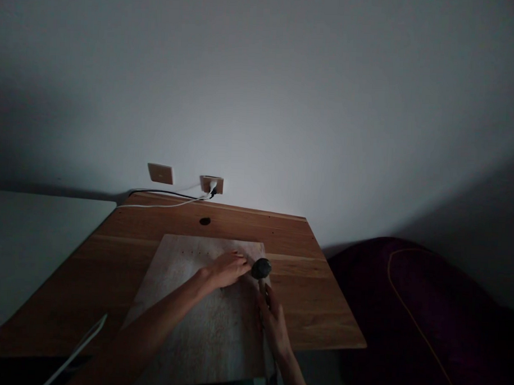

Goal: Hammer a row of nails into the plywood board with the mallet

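Note:
A pale board [185, 302] lies on the wooden table [312, 295]. My left hand [227, 269] rests on the board near its right edge, fingers drawn together in a pinch right beside the hammer head; what they hold is too small to see. My right hand [273, 322] is wrapped round the handle of a hammer [261, 269], whose dark head sits just right of the left fingertips, low over the board. Small dark dots mark the board's far part.
White and black cables [164, 200] run from a wall socket [211, 184] along the table's back edge. A white surface [31, 241] adjoins on the left. A dark purple cushion or beanbag [413, 316] sits right of the table. A pale strip [76, 349] lies front left.

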Demonstrator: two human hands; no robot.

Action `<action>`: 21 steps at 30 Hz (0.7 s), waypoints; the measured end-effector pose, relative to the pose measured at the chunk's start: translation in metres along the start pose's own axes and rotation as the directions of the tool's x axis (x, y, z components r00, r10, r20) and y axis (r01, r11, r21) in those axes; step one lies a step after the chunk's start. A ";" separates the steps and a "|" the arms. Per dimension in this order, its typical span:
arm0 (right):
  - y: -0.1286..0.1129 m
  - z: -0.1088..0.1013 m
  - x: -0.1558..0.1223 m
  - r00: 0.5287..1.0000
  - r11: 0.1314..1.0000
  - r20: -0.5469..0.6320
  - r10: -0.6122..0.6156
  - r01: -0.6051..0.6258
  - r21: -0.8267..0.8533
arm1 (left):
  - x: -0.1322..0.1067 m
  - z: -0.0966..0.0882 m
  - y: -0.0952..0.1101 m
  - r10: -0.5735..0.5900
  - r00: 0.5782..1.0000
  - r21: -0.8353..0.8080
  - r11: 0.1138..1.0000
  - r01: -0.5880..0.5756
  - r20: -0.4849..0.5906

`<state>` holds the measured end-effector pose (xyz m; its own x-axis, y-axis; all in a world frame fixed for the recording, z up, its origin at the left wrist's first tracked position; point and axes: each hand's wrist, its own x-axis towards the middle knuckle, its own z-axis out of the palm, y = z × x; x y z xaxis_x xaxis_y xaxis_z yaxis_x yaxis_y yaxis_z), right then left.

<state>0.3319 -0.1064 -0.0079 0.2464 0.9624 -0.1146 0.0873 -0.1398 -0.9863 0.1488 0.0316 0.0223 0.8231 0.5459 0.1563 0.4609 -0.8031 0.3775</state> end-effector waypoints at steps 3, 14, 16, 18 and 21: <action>0.003 0.001 -0.001 0.999 0.999 -0.034 -0.029 0.028 -0.028 | 0.004 -0.004 -0.009 -0.060 0.992 -0.096 0.994 0.050 -0.112; 0.011 0.001 0.000 0.996 0.993 -0.051 -0.068 0.063 -0.100 | -0.002 0.003 -0.048 -0.403 0.862 -0.454 0.858 0.238 -0.309; 0.009 0.001 0.000 0.996 0.992 -0.065 -0.066 0.059 -0.108 | -0.003 0.005 -0.046 -0.396 0.871 -0.429 0.867 0.252 -0.290; 0.007 0.002 -0.001 0.995 0.992 -0.068 -0.071 0.063 -0.109 | -0.003 0.007 -0.044 -0.396 0.874 -0.409 0.874 0.263 -0.283; 0.004 0.002 0.000 0.997 0.993 -0.040 -0.069 0.065 -0.103 | -0.003 0.009 -0.045 -0.393 0.875 -0.383 0.883 0.273 -0.281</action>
<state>0.3303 -0.1070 -0.0125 0.2778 0.9598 -0.0412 0.2016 -0.1002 -0.9743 0.1284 0.0635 -0.0037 0.4461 0.8607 0.2453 0.5048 -0.4683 0.7252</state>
